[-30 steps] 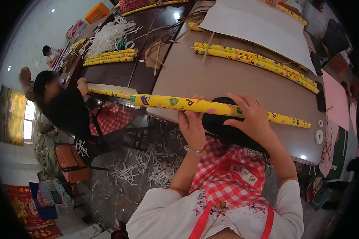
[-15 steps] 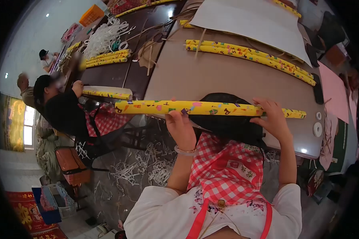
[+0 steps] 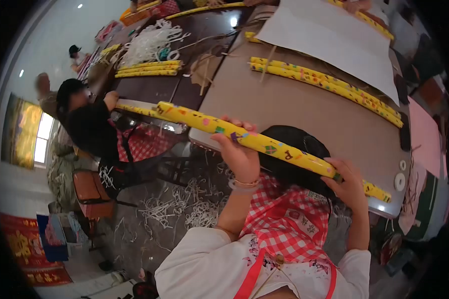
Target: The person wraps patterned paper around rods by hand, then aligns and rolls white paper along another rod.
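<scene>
A long yellow roll with a colourful print (image 3: 279,149) is held in front of my body, its left end raised and its right end lower. My left hand (image 3: 242,157) is wrapped round it left of its middle, thumb on the near side and fingertips over the far side. Towards the right end, my right hand (image 3: 346,182) grips the same roll between thumb and fingers. Beneath the roll lies a black cap-like shape (image 3: 304,144) at the table edge. Beyond it, several similar yellow rolls (image 3: 329,87) rest on the brown table (image 3: 274,102).
A white sheet (image 3: 329,40) lies at the back. White tape rolls (image 3: 399,181) sit at the right edge. On the left, a co-worker in black (image 3: 87,124) has a hand near another yellow roll. White strips (image 3: 152,45) are heaped on the dark table and scattered on the floor.
The roll has tilted, its left end rising and its right end dropping. My right hand has come down with it. The view has shifted slightly.
</scene>
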Motion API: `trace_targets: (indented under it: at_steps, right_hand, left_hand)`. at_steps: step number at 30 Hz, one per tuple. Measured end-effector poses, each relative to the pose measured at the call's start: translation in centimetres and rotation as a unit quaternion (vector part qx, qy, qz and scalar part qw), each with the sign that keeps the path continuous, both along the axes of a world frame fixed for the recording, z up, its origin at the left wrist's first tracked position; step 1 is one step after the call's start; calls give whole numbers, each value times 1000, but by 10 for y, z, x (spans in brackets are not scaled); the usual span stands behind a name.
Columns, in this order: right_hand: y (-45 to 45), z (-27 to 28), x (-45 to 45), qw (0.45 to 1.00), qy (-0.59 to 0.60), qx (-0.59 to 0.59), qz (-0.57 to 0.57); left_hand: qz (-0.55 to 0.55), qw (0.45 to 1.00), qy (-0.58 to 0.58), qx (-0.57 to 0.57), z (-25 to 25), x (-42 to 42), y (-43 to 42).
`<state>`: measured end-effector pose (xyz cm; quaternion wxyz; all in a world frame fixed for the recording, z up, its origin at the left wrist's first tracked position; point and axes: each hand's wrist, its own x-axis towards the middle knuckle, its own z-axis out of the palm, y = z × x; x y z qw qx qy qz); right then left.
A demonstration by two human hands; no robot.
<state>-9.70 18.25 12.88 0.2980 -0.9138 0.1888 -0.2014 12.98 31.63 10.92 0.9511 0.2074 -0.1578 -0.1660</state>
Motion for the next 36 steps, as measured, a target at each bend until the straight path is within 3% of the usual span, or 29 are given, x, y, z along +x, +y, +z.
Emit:
trace_targets:
  at_steps: [7, 11, 15, 17, 18, 20, 26, 29, 32, 34, 36]
  right_hand:
    - [18, -14, -23, 997, 0, 55, -46]
    - [21, -18, -32, 979, 62, 164, -103]
    - [24, -14, -31, 987, 31, 140, -70]
    - [28, -11, -22, 983, 29, 171, -64]
    - [31, -10, -20, 977, 24, 207, -56]
    - [32, -17, -17, 986, 28, 152, -64]
    - [44, -19, -7, 983, 40, 128, -125]
    - [46, -16, 6, 953, -17, 280, -114]
    - [35, 9, 21, 949, -100, 275, -120]
    - [28, 38, 29, 938, -121, 297, -130]
    - [30, 68, 43, 941, -143, 278, -127]
  left_hand:
    - [-32, 999, 8, 28, 8, -20, -9]
    - [-44, 999, -7, 20, 6, -23, -15]
    - [-39, 998, 1, 47, 3, -22, -20]
    - [-58, 997, 54, -9, -1, -23, -24]
    - [-69, 993, 95, 14, -4, -22, -23]
    - [-118, 985, 127, 15, -17, -15, -19]
    - [-89, 978, 144, 123, -25, -53, -21]
    - [-164, 968, 117, 148, -41, -97, -19]
    - [-198, 950, 35, 240, -39, -127, -28]
    - [-191, 960, -75, 191, -10, -128, -34]
    - [-157, 965, -112, 177, 13, -116, -49]
